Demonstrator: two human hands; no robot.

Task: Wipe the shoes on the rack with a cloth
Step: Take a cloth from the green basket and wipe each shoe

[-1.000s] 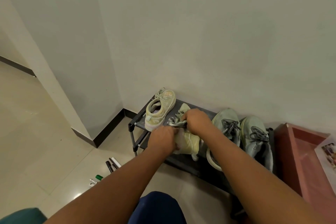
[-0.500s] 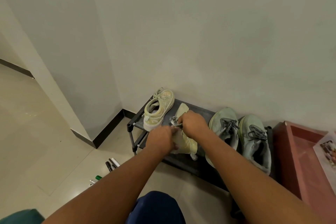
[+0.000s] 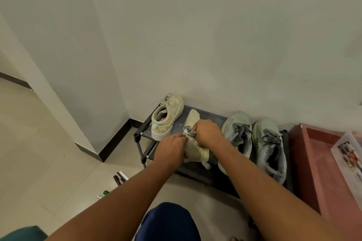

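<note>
My left hand grips the shoe; my right hand pinches the cloth, probably bunched. I should rub firmly toward the toe beyond my fingertips.

Pale walls, dark skirting, beige tiled floor, reddish cabinet

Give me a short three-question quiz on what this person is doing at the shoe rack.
1. True or false: four shoes sit on the dark metal shoe rack.
2. Which hand holds the small grey cloth? A) left hand B) right hand
3. Fill in: the shoe being wiped, the pale yellow sneaker, lies between another yellow sneaker and a pair of ___ sneakers.

Key: 1 true; 2 B; 3 grey.
</note>
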